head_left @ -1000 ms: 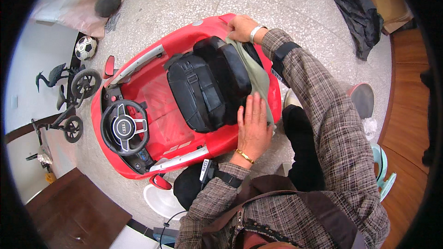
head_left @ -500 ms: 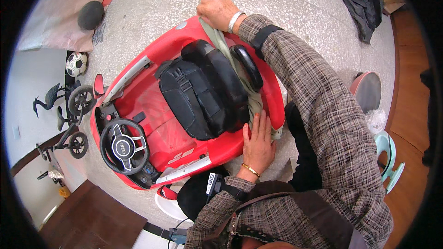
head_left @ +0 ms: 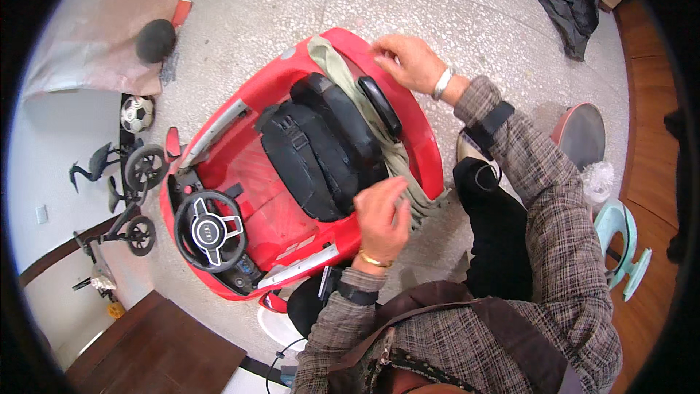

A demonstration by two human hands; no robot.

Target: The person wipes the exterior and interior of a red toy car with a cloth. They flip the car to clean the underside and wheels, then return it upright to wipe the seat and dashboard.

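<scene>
**Cloth drawn across the back of a red toy car**

A person leaned over a red ride-on toy car (head_left: 292, 197) standing on a speckled stone floor (head_left: 452, 0), seen from above. A long olive-grey cloth (head_left: 364, 113) lay stretched over the car's rear, running from the far rim of the body, behind the black seat (head_left: 313, 153), down to the near rim.

The right hand (head_left: 412, 62) rested at the far edge of the car's rear, fingers curled and pressed onto the red body just beside the top end of the cloth; whether it pinched the cloth itself could not be told. The left hand (head_left: 380, 211) was at the near edge, fingers bent and closed together on the lower end of the cloth.

Compared with a second earlier, the cloth had been pulled out longer: then the left hand lay flat and spread on it behind the seat, and the right hand sat closer in. The hands had since moved apart, to opposite ends, so the cloth appeared to be drawn taut across the rear, likely for wiping or covering that part.

The car's open cockpit held the black seat with its strap and, ahead of it, a black steering wheel (head_left: 211, 230). Nearby stood a small black balance bike (head_left: 135, 197), a football (head_left: 137, 113) and a pale green stool (head_left: 620, 248).
</scene>
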